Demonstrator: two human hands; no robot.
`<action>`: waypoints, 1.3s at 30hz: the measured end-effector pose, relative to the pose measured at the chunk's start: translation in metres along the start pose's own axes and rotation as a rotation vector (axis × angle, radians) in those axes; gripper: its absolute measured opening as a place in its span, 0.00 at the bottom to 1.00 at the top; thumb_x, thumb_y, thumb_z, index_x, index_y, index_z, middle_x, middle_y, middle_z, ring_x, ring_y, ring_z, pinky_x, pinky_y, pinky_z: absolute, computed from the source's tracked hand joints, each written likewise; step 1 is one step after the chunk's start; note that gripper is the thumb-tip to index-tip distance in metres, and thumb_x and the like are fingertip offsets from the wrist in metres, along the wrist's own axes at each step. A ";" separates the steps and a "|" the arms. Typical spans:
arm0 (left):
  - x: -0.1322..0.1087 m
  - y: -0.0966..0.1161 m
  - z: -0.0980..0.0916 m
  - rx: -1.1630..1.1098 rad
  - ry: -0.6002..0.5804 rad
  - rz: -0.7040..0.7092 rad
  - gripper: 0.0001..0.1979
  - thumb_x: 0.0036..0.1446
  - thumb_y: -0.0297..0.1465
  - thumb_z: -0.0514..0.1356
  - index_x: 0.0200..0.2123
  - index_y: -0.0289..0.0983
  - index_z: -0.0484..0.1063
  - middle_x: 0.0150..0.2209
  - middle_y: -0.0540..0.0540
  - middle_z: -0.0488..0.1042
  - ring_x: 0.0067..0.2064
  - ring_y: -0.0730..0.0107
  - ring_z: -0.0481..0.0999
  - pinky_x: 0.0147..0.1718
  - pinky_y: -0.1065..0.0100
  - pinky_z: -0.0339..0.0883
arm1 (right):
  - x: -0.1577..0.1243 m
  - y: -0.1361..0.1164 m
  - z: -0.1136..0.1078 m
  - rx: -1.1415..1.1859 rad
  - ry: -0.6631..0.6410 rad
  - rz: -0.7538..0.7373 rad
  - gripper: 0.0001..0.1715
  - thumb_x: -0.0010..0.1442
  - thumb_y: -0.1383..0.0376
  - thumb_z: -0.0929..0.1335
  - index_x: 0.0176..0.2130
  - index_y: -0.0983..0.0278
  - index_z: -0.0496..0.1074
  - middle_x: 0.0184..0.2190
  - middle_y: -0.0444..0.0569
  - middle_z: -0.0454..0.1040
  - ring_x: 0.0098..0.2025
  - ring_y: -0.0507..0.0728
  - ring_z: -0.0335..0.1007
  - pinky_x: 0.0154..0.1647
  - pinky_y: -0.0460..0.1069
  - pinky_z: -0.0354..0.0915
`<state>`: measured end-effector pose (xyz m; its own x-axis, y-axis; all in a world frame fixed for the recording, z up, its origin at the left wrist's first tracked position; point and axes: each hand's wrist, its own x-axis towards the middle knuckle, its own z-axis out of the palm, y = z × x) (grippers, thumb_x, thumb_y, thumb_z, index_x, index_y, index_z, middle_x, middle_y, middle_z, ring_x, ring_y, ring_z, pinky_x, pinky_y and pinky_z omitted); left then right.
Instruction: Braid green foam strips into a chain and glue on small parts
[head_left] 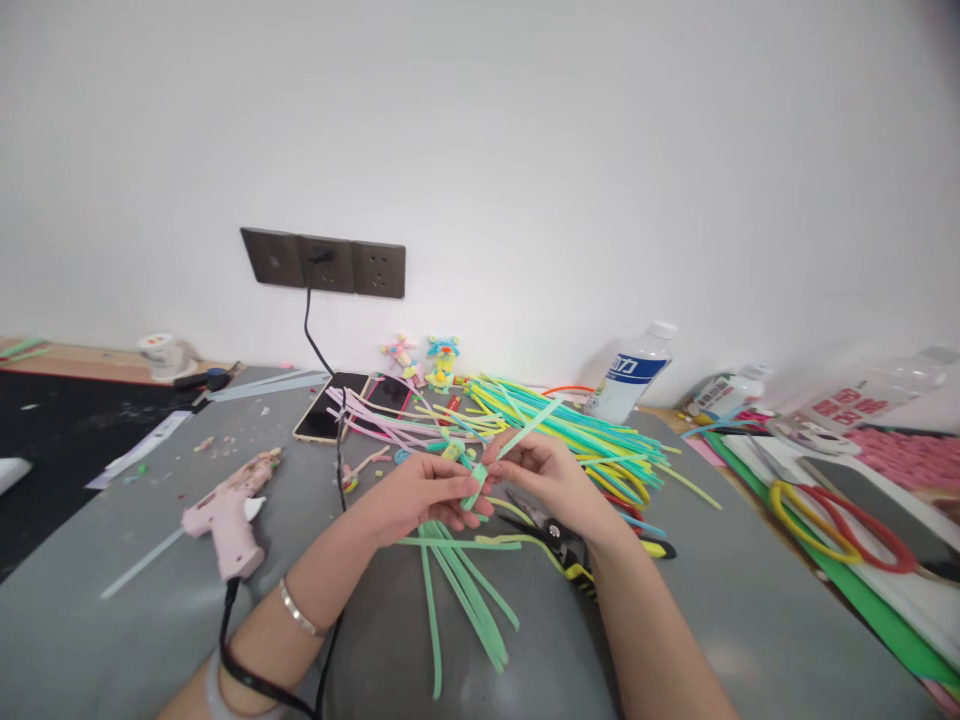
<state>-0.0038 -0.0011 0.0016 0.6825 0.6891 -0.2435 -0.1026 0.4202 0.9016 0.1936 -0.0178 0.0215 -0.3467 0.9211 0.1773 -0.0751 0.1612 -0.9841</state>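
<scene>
A plain off-white wall (525, 150) fills the far side, with a dark three-section wall socket panel (380, 270) set low, left of centre. Below spreads a grey tabletop (720, 600), faintly glossy under soft, even light; a wood-toned strip (97, 363) edges the wall at far left.

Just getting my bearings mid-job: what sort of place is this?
Probably a handcraft workspace; whether home or studio, I can't tell. A pink glue gun, a heap of colored strips and small colorful figures suggest it.
</scene>
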 end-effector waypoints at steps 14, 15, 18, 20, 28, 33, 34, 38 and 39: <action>-0.001 0.000 0.000 0.024 -0.001 0.029 0.15 0.46 0.39 0.71 0.28 0.32 0.79 0.28 0.43 0.80 0.25 0.74 0.78 0.22 0.78 0.68 | -0.001 0.002 0.001 -0.034 0.036 -0.020 0.10 0.54 0.60 0.74 0.33 0.63 0.74 0.29 0.45 0.76 0.31 0.54 0.76 0.37 0.49 0.74; -0.001 0.000 0.000 0.025 0.001 0.032 0.15 0.46 0.39 0.71 0.29 0.32 0.79 0.29 0.43 0.80 0.25 0.74 0.78 0.22 0.78 0.67 | -0.001 0.003 0.000 -0.047 0.046 -0.028 0.10 0.55 0.60 0.74 0.33 0.63 0.74 0.30 0.45 0.76 0.32 0.54 0.76 0.37 0.49 0.74; -0.001 0.001 0.000 0.043 0.011 0.039 0.15 0.47 0.39 0.71 0.28 0.32 0.79 0.29 0.43 0.80 0.26 0.74 0.78 0.22 0.78 0.68 | 0.000 0.007 0.000 -0.123 0.078 -0.059 0.09 0.55 0.60 0.73 0.34 0.63 0.74 0.32 0.47 0.76 0.33 0.54 0.76 0.38 0.50 0.74; -0.001 0.002 0.000 0.052 0.020 0.043 0.15 0.47 0.39 0.70 0.28 0.32 0.79 0.28 0.43 0.80 0.26 0.74 0.78 0.22 0.77 0.68 | 0.000 0.009 0.001 -0.216 0.101 -0.098 0.08 0.56 0.60 0.72 0.34 0.63 0.74 0.34 0.48 0.76 0.34 0.55 0.76 0.38 0.50 0.74; 0.000 0.001 -0.001 0.031 0.077 0.037 0.17 0.44 0.41 0.71 0.29 0.32 0.79 0.27 0.43 0.80 0.25 0.74 0.77 0.23 0.77 0.67 | -0.001 0.004 0.008 -0.593 0.142 -0.297 0.03 0.59 0.69 0.67 0.34 0.63 0.72 0.31 0.47 0.76 0.33 0.54 0.74 0.34 0.47 0.70; 0.001 0.001 -0.002 0.060 0.095 0.057 0.17 0.44 0.42 0.71 0.29 0.32 0.79 0.28 0.43 0.80 0.25 0.74 0.77 0.24 0.76 0.68 | -0.002 0.009 0.011 -0.804 0.173 -0.428 0.06 0.58 0.73 0.67 0.33 0.62 0.71 0.28 0.45 0.75 0.29 0.53 0.72 0.32 0.46 0.66; 0.000 0.001 -0.002 0.071 0.099 0.064 0.17 0.44 0.41 0.71 0.28 0.32 0.79 0.28 0.43 0.80 0.25 0.74 0.77 0.24 0.76 0.68 | -0.002 0.011 0.012 -0.824 0.179 -0.445 0.06 0.58 0.73 0.67 0.34 0.62 0.71 0.28 0.45 0.75 0.30 0.53 0.72 0.32 0.46 0.66; 0.000 0.004 -0.002 0.098 0.131 0.093 0.17 0.46 0.41 0.70 0.30 0.32 0.80 0.29 0.41 0.80 0.26 0.72 0.77 0.24 0.76 0.67 | 0.000 0.014 0.008 -0.810 0.192 -0.436 0.06 0.59 0.72 0.67 0.35 0.61 0.72 0.30 0.47 0.77 0.33 0.55 0.73 0.34 0.48 0.68; 0.000 0.005 -0.003 0.104 0.146 0.101 0.17 0.47 0.42 0.69 0.31 0.32 0.80 0.30 0.41 0.80 0.26 0.72 0.77 0.24 0.76 0.67 | 0.000 0.013 0.006 -0.779 0.202 -0.420 0.05 0.59 0.71 0.67 0.35 0.61 0.72 0.31 0.47 0.77 0.33 0.56 0.74 0.35 0.49 0.68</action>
<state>-0.0060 0.0031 0.0053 0.5595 0.8062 -0.1921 -0.0848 0.2863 0.9544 0.1869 -0.0178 0.0088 -0.2573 0.7655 0.5898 0.5208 0.6240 -0.5826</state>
